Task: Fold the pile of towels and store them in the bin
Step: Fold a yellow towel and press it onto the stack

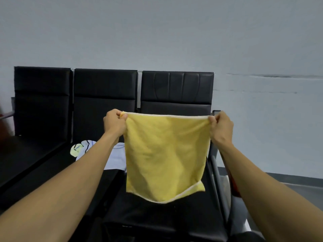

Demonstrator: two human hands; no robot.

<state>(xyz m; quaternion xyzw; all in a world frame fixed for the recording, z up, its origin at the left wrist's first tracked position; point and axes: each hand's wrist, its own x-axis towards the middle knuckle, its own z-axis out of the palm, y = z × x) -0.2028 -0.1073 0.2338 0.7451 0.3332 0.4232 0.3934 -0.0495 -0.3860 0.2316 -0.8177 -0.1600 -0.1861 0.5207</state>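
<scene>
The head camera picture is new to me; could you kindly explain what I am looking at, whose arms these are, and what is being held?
There is no machine here: a camera worn on a person's head looks forward and down at their bare arms. The left hand and the right hand each pinch a top corner of a square yellow cloth towel with pale edging, stretched out and hanging in the air. Behind it stands a row of black padded seats against a grey wall. On the middle seat lie a pale blue towel and a pale yellow-green cloth. No bin is clearly visible.

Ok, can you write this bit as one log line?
yellow towel: hanging spread | left hand: pinches top corner | right hand: pinches other corner
</scene>
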